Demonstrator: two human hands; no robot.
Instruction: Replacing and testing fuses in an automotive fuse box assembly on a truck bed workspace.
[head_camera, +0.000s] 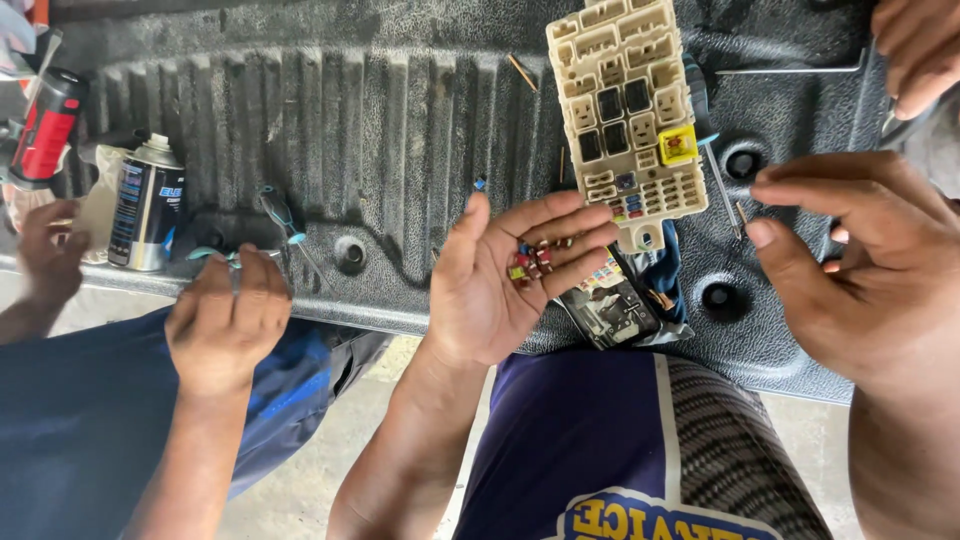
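Note:
My left hand is palm up at the centre, cupping several small coloured fuses on its fingers. Just beyond its fingertips a cream fuse box with black relays and one yellow relay lies on the black ribbed bed liner. My right hand hovers right of the box, thumb and forefinger apart with nothing seen between them. A black cover with a diagram label lies below the fuse box, near my left fingers.
A co-worker at the left rests one fist on the liner's edge by a teal-handled screwdriver; their other hand is near a spray can. A red tool lies far left. Another hand and a thin metal rod are top right.

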